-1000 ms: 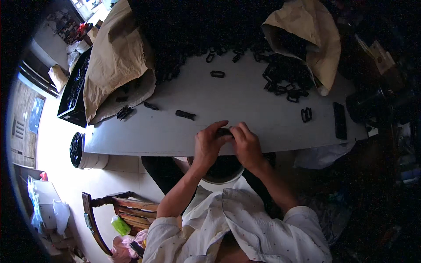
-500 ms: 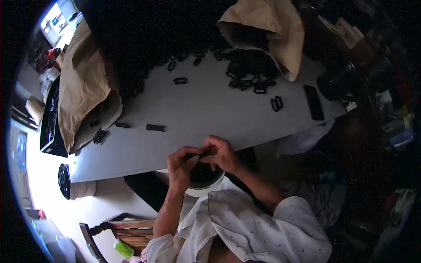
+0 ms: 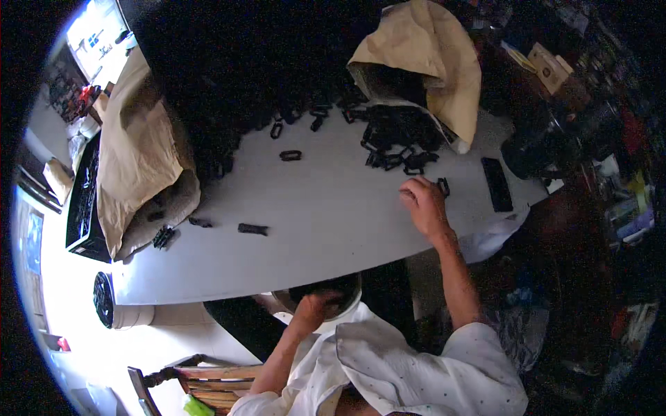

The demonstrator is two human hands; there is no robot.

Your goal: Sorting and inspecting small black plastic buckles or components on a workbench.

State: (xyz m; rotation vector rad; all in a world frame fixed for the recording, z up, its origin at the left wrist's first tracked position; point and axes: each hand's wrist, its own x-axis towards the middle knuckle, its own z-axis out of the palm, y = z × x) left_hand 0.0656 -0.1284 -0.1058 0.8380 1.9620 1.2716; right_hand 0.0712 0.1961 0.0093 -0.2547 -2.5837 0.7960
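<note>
Over on the right of the grey table [image 3: 333, 201], here's the right hand [image 3: 424, 206], fingers loosely curled; whether they pinch anything, I can't tell. Just to their right lies a loose black link [image 3: 444, 186], partly hidden by the hand, long axis running roughly away from the person, and this hand's clearly the nearer! Beyond sits the heap of black links [image 3: 399, 132]. Left hand [image 3: 316, 310]? Down at the bucket [image 3: 356, 298], fingers blurred, hold unreadable.

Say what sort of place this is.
Probably a small workshop, perhaps in a home: small black parts lie heaped on a grey table near large brown paper sacks, with a wooden chair nearby.
</note>
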